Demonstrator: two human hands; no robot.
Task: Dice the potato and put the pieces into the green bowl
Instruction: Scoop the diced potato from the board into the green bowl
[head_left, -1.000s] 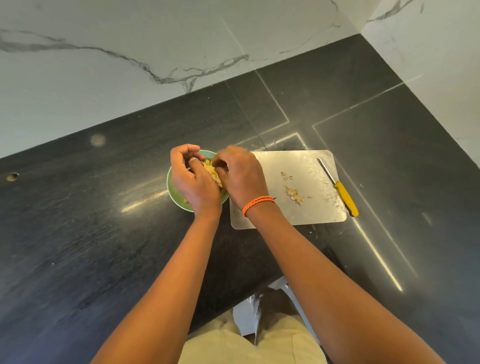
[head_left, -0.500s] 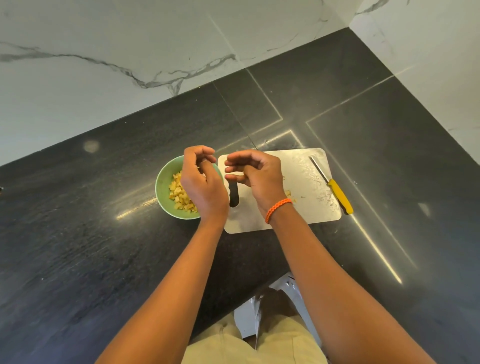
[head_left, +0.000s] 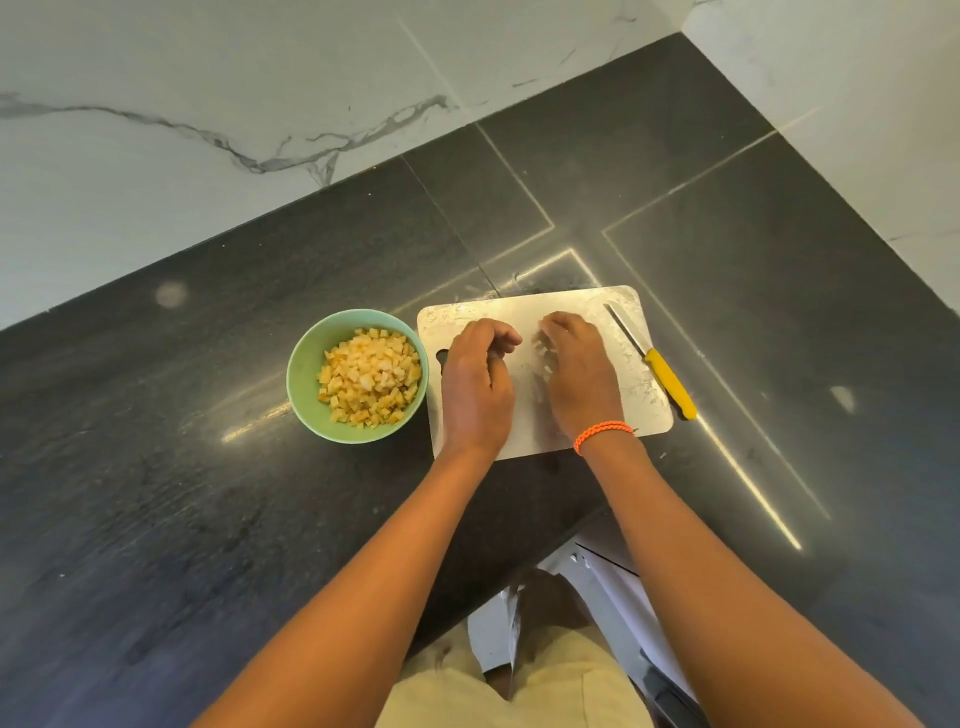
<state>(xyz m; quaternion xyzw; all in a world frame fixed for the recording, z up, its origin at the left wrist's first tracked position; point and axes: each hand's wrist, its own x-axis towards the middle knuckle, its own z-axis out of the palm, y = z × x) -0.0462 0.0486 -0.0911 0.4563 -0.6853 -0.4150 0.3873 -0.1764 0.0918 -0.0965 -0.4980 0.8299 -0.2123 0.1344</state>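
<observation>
Counter (head_left: 156, 493): dark stone, filling most of the frame beneath a white marbled wall.
Green bowl (head_left: 304, 382): left of centre, just beside the board's left edge, full of yellow potato dice (head_left: 370, 376).
Cutting board (head_left: 478, 312): pale, centre of the frame, both hands above it.
Left hand (head_left: 475, 387): over the board's left half, fingers curled inward; cannot tell whether it holds anything.
Right hand (head_left: 582, 374): over the board's middle, fingers bent down onto a few blurred potato bits; grip cannot be told. Orange bracelet (head_left: 602, 432) on its wrist.
Knife (head_left: 667, 382): yellow handle, lying across the board's right edge, apart from both hands.
</observation>
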